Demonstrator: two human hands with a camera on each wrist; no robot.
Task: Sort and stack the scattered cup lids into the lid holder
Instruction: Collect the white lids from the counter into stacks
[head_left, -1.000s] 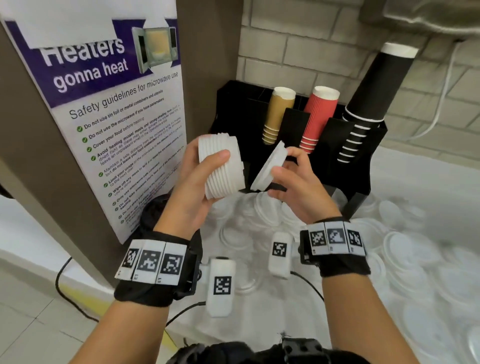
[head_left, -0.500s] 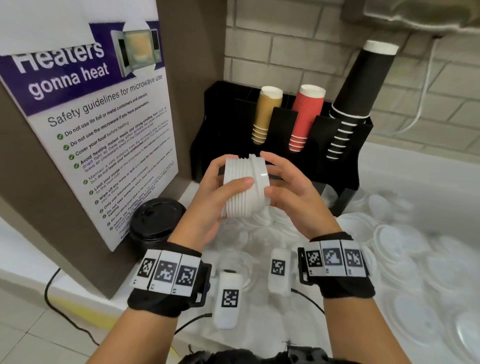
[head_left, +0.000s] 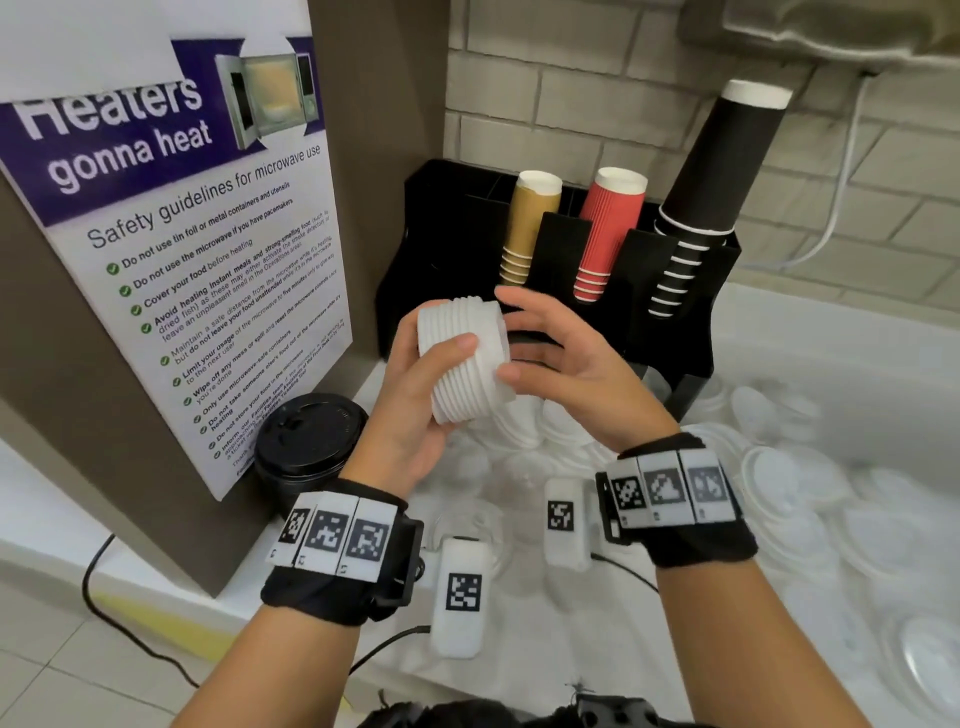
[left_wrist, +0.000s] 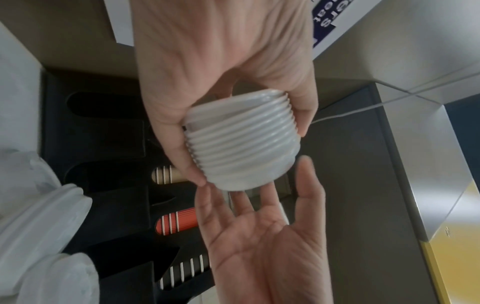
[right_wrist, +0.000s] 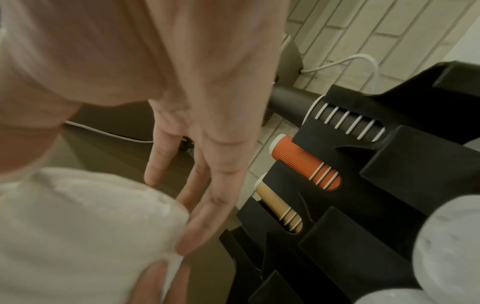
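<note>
My left hand (head_left: 447, 358) grips a stack of white cup lids (head_left: 465, 358) sideways, thumb across its ribbed side, in front of the black lid holder (head_left: 670, 322). My right hand (head_left: 540, 338) is spread open at the stack's right end, its thumb tip touching the outermost lid. The left wrist view shows the stack (left_wrist: 241, 148) wrapped by my left fingers, with the right hand (left_wrist: 259, 205) open just below it. In the right wrist view my fingers (right_wrist: 207, 185) lie straight beside the stack (right_wrist: 78, 226). Many loose white lids (head_left: 774, 467) lie on the counter to the right.
The holder carries tan cups (head_left: 527, 228), red cups (head_left: 605, 234) and tall black cups (head_left: 711, 192); dark slots (left_wrist: 103, 107) show at its left. A black lidded cup (head_left: 306, 447) stands by the poster panel (head_left: 182, 270). White tagged devices (head_left: 460, 597) with cables lie near the front edge.
My right hand pushed a single lid onto the right end of the stack, then let go and spread open. The stack now sits lower and nearer the holder's front.
</note>
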